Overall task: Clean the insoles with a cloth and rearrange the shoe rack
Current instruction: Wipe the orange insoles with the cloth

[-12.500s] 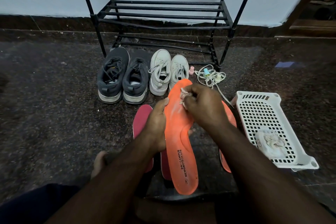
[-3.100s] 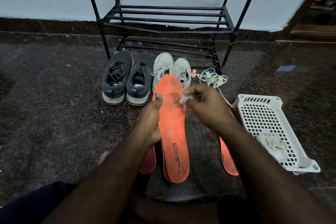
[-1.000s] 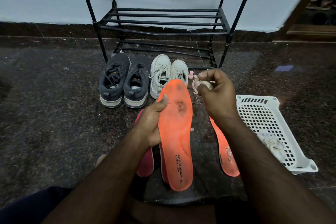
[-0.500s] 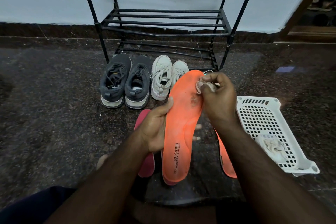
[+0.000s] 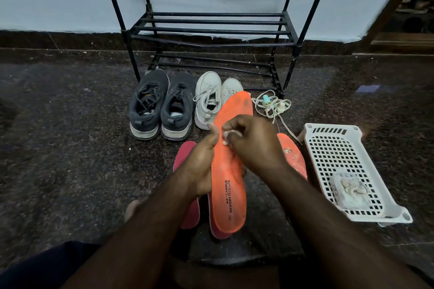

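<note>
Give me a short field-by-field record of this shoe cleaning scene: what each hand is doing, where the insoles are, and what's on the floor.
left hand: grips orange insole by its left edge
right hand: pinches small cloth against that insole
second orange insole: on floor, right of the hands
red insoles: on floor under the held one
shoes: dark pair, white pair, before shoe rack
rack shelves: bare
white basket: right, holds crumpled cloth

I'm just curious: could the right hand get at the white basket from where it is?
Probably yes. The basket sits on the floor just to the right of the right hand, with nothing between them. But that hand is pinching a cloth against the insole, so it isn't free.
</note>
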`<action>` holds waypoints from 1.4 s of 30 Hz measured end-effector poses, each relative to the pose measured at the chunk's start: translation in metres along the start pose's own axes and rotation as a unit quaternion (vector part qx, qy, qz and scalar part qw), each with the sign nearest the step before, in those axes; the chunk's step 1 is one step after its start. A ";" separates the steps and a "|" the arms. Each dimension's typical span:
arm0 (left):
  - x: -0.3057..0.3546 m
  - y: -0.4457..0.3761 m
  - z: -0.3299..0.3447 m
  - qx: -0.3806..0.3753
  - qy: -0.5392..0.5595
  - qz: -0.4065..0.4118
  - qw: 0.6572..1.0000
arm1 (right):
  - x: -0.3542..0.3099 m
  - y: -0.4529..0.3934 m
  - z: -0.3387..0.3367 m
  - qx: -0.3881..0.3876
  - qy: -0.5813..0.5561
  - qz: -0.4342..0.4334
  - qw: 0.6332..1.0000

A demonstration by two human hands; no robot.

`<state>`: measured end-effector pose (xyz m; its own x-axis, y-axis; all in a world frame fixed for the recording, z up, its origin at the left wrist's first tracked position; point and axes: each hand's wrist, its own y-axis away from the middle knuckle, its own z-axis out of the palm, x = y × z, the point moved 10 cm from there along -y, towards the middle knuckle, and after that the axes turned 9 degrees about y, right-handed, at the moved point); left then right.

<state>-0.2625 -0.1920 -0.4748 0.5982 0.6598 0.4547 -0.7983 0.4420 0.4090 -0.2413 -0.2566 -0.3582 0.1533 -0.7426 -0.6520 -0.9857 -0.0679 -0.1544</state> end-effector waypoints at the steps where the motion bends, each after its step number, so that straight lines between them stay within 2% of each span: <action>1: 0.002 -0.002 0.001 -0.012 0.007 0.004 1.000 | 0.000 0.002 0.003 -0.018 -0.023 0.008 1.000; 2: 0.003 -0.002 0.003 -0.036 0.008 0.005 0.999 | 0.000 0.002 0.000 -0.003 -0.034 0.010 0.999; 4: 0.003 0.002 0.006 -0.047 -0.008 0.011 0.999 | 0.001 -0.002 -0.018 0.081 -0.027 0.000 0.996; 6: -0.003 -0.001 0.001 -0.028 -0.025 0.013 0.999 | 0.000 -0.004 -0.026 0.118 0.005 -0.005 0.993; 12: 0.003 0.000 0.000 -0.028 0.019 0.010 0.999 | -0.005 0.008 0.020 -0.054 0.080 -0.010 0.995; 13: 0.004 0.002 -0.001 -0.030 0.034 0.006 0.999 | -0.006 0.009 0.020 -0.053 0.073 -0.013 0.996; 16: 0.008 0.002 -0.007 -0.013 0.037 0.024 0.999 | -0.011 0.003 -0.006 0.069 0.053 -0.038 0.996; 18: 0.002 0.002 -0.001 -0.028 0.033 0.013 0.999 | -0.013 0.002 -0.015 0.112 0.048 -0.045 0.992; 24: 0.005 0.002 -0.009 0.004 0.037 0.009 0.999 | -0.019 0.011 0.019 -0.021 0.049 -0.069 0.996; 25: 0.007 0.003 -0.010 0.008 0.034 0.013 0.999 | -0.018 0.010 0.017 -0.016 0.033 -0.065 0.997; 28: 0.003 0.001 -0.007 -0.018 0.041 0.008 0.999 | -0.018 0.005 -0.007 0.073 0.032 -0.075 0.994; 30: -0.001 0.001 -0.006 -0.023 0.037 -0.006 0.999 | -0.019 0.004 -0.006 0.068 0.043 -0.076 0.994; 34: 0.006 -0.001 -0.019 0.017 0.048 -0.006 0.999 | -0.028 0.015 0.024 -0.044 0.082 -0.100 0.991; 37: 0.011 0.000 -0.014 -0.006 0.067 0.009 0.998 | -0.019 0.012 0.030 -0.116 0.061 -0.075 0.989; 38: 0.013 0.000 -0.010 -0.016 0.074 0.013 0.997 | -0.015 0.008 0.022 -0.102 0.025 -0.064 0.992; 40: 0.016 0.002 -0.008 -0.026 0.073 0.024 0.997 | -0.007 -0.003 -0.004 -0.027 -0.026 -0.051 0.998; 42: 0.018 0.002 -0.010 -0.026 0.063 0.029 0.997 | 0.000 -0.009 -0.018 0.015 -0.026 -0.044 0.999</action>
<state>-0.2539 -0.1730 -0.4737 0.5396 0.7548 0.3730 -0.8362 0.4292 0.3413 -0.2333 -0.2680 -0.3436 0.2437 -0.6989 -0.6724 -0.9657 -0.1108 -0.2348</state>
